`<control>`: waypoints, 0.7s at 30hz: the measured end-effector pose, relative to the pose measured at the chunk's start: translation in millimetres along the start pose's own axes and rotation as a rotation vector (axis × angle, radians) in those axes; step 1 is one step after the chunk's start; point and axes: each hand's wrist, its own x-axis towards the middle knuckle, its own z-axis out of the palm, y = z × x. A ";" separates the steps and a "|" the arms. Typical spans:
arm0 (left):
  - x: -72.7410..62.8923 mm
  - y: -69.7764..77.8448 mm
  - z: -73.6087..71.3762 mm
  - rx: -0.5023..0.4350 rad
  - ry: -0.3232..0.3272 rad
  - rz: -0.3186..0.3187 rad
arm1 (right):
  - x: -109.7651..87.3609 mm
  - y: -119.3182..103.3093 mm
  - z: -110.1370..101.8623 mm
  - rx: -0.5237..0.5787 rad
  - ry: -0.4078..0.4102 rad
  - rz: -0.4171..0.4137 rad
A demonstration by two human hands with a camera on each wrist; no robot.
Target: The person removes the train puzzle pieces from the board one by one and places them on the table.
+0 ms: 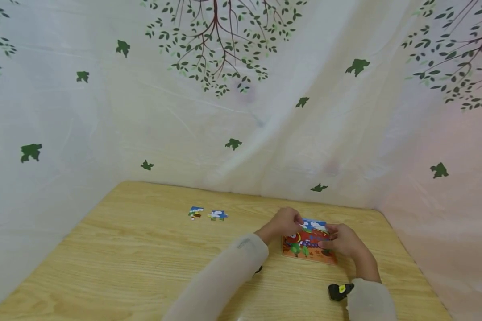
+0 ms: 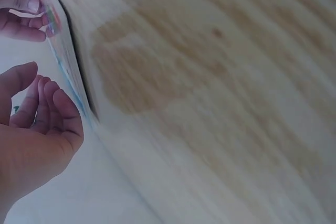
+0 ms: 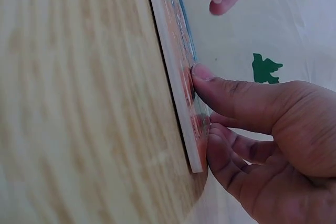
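Note:
A jigsaw puzzle (image 1: pixel 311 254) in a flat tray lies on the table, showing red shapes, green trees, a blue sky and an orange ground. Over its upper left part is my left hand (image 1: pixel 285 221). In the left wrist view that hand's (image 2: pixel 37 135) fingers are loosely bent, with a gap to the thumb and nothing visible between them. My right hand (image 1: pixel 345 240) holds the puzzle's right side. In the right wrist view its thumb (image 3: pixel 231 90) touches the picture face, while the bent fingers (image 3: pixel 223 156) lie along the edge.
Two small groups of loose puzzle pieces, one group (image 1: pixel 195 211) beside another (image 1: pixel 218 215), lie on the wooden table (image 1: pixel 144 249) to the left. A pale curtain (image 1: pixel 184 147) printed with leaves hangs behind the table. Black straps are on both wrists.

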 end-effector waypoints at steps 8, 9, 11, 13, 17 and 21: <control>6.6 1.4 11.5 0.059 0.009 0.006 | 0.6 -2.6 1.1 -0.007 -0.009 -0.001; 7.6 2.5 13.2 0.058 0.013 0.008 | 0.4 -2.8 0.6 -0.007 -0.013 -0.005; 9.4 5.2 16.8 0.054 0.019 0.008 | -0.2 -3.6 -0.5 -0.005 -0.016 -0.011; 11.0 8.0 20.9 0.050 0.018 0.002 | -0.8 -4.3 -1.3 0.002 -0.016 -0.014; 11.9 13.8 26.4 0.062 0.009 -0.017 | -2.0 -5.7 -2.3 0.001 -0.015 -0.022; 11.4 18.1 28.9 0.083 -0.001 -0.042 | -2.6 -7.0 -2.6 -0.001 -0.015 -0.011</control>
